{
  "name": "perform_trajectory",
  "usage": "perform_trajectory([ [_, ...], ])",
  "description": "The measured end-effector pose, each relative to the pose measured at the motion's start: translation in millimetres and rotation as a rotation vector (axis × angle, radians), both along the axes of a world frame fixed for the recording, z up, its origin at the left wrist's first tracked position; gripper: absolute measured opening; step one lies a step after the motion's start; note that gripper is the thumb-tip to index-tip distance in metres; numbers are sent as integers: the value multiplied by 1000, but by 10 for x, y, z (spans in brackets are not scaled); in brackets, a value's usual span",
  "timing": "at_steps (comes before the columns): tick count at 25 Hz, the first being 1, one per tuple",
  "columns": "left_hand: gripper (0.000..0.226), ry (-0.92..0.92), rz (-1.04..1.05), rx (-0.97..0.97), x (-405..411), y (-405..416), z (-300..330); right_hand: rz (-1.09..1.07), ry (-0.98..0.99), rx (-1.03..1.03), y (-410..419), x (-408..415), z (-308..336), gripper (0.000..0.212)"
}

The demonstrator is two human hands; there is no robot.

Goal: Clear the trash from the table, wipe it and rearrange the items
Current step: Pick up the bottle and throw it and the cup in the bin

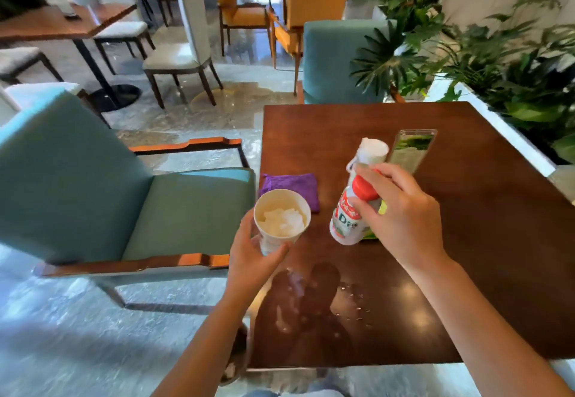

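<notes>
Ahead, I see a dark wooden table [466,241] with droplets near me, teal chairs [93,185] left and far. My left hand [253,259] grips a paper cup [280,222] of crumpled tissue; my right hand [401,219] clasps a tilted white bottle [348,213], label reading "AD". A purple cloth [292,183] lies behind.

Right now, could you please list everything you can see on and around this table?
table: one, dark brown wood, wet patches near front edge
paper cup: one, white, crumpled tissue inside, in left hand
bottle: one, white with red label, in right hand
cloth: one, purple, folded, table's left edge
clear stand: one, transparent, behind bottle
armchairs: two, teal
plants: green, right
left hand: around cup
right hand: around bottle
</notes>
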State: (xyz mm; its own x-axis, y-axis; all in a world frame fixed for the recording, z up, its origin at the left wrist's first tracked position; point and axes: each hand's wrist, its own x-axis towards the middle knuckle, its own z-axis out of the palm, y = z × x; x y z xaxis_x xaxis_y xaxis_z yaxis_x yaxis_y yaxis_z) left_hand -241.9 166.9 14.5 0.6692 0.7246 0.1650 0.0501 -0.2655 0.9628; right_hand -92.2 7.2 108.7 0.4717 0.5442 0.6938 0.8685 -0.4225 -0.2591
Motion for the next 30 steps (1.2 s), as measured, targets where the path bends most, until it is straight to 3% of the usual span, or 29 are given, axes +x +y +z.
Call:
perform_trajectory([
  [7, 69, 88, 101, -59, -1784, 1058, -374, 131, 206, -21, 1184, -1688, -411, 41],
  [13, 72, 294, 179, -132, -2575, 1482, -1036, 106, 471, 3, 1708, -2688, -1131, 38],
  [18, 68, 377, 200, -214, -2664, 1617, -2161, -6, 719, -22, 1918, -2973, -2479, 39],
  [26, 60, 518, 55, -155, -2403, 1744, -4544, -66, 805, -196, 2092, -2739, -5109, 36],
  [30, 63, 553, 6, -190, -2284, 1807, -5540, -100, 849, -365, 2134, -2607, -6038, 38],
])
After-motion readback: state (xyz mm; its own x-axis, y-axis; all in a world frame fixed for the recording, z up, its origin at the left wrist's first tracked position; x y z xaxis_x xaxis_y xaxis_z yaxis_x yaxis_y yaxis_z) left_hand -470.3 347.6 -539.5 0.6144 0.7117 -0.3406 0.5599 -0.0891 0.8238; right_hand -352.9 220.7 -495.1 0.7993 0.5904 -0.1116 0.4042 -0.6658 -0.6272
